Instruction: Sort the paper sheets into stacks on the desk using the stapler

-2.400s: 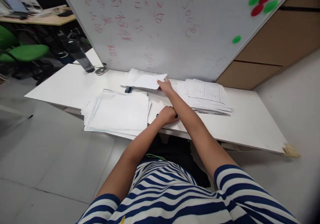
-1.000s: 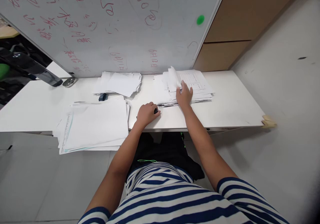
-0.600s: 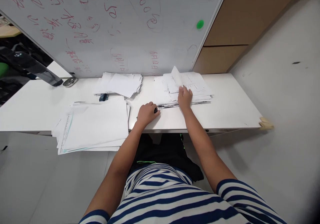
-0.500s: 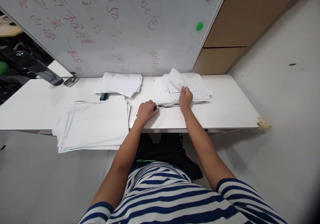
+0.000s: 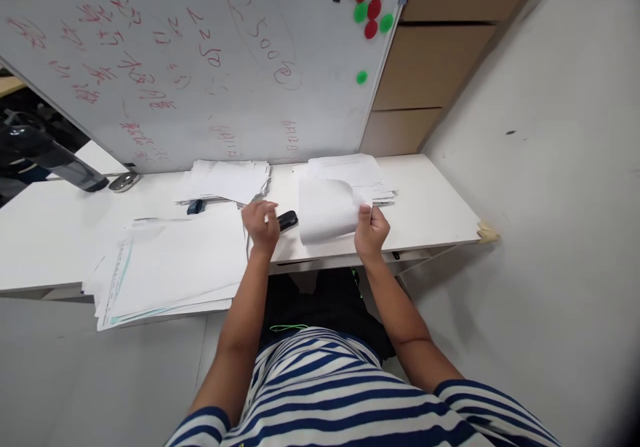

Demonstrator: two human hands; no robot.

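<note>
In the head view my right hand (image 5: pixel 373 232) pinches the right edge of a white paper sheet (image 5: pixel 327 210) between thumb and fingers. The sheet is lifted and curls over the front of the right paper stack (image 5: pixel 350 167). My left hand (image 5: pixel 261 226) is just left of a black stapler (image 5: pixel 287 220), its fingers loosely bent and apart, slightly blurred. The stapler lies on the white table (image 5: pixel 430 214), its left end partly behind that hand. Left of it, a pile of larger sheets (image 5: pixel 180 254) overhangs the table's front edge.
Another paper stack (image 5: pixel 227 179) lies by the whiteboard (image 5: pixel 320 114) at the back. A small dark object (image 5: pixel 196 206) sits between the left piles. A dark bottle (image 5: pixel 60 157) and a computer mouse (image 5: pixel 124 181) are at far left. Cardboard boxes (image 5: pixel 435 67) stand behind the table.
My right hand has drawn the sheet off the stack toward the table's front. My left hand has let go of the stapler and moved left and up. The view has shifted slightly.
</note>
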